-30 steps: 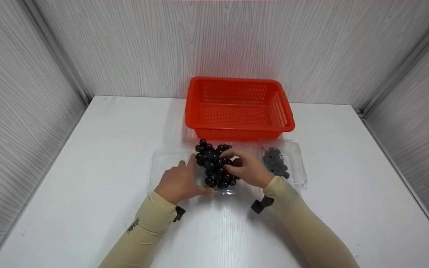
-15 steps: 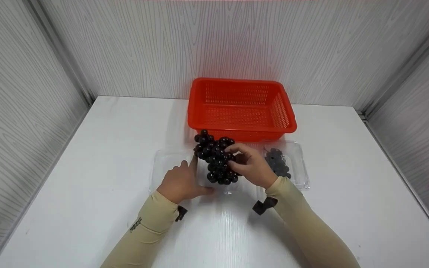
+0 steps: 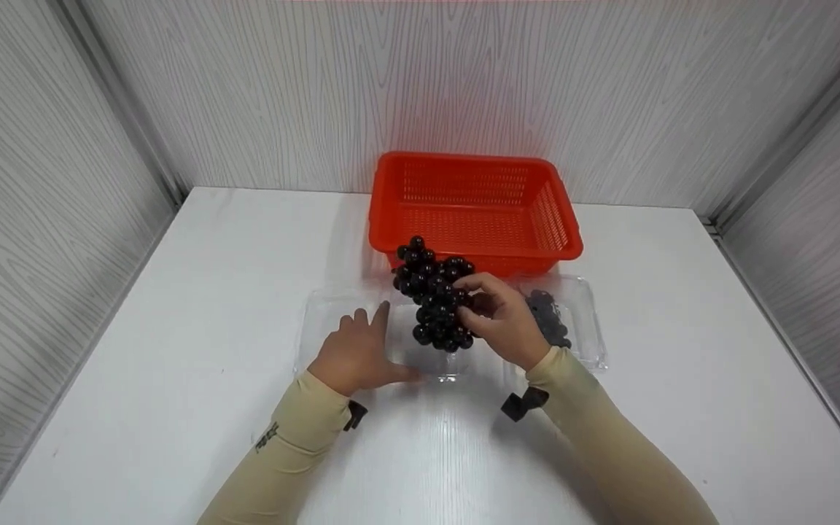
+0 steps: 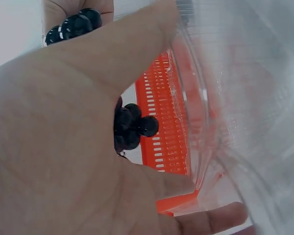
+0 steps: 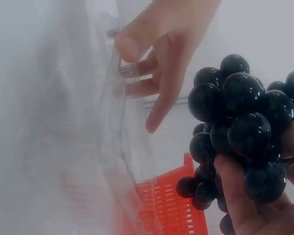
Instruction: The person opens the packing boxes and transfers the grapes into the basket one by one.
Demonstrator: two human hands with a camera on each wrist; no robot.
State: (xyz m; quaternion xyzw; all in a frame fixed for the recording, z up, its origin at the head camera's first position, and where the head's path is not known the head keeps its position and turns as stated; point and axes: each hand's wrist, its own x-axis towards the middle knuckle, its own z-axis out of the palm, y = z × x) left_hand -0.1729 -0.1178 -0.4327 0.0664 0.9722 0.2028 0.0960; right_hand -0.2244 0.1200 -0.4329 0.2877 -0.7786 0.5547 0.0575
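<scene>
My right hand [image 3: 507, 328] holds a bunch of dark grapes [image 3: 427, 288] by its right side, thumb and fingers pressed into it. The bunch hangs over a clear plastic box [image 3: 448, 378], its upper end overlapping the basket's front in the head view. My left hand [image 3: 353, 356] lies at that box's left side, thumb and index finger straight and spread along the edge. In the right wrist view, the left hand [image 5: 161, 58] touches the clear plastic, and the grapes [image 5: 242, 93] show large beside it. The left palm [image 4: 63, 122] hides part of the grapes in the left wrist view.
A red perforated basket [image 3: 507, 264] stands behind the boxes, against the back of the white table [image 3: 259, 248]. To the right lies another clear plastic box [image 3: 589, 321] with dark grapes [image 3: 547, 317] inside. Pale wood-grain walls [image 3: 281, 95] enclose the back and sides.
My right hand has raised the grape bunch up out of the clear box, moving it away from me and slightly right. My left hand stays at the box's edge.
</scene>
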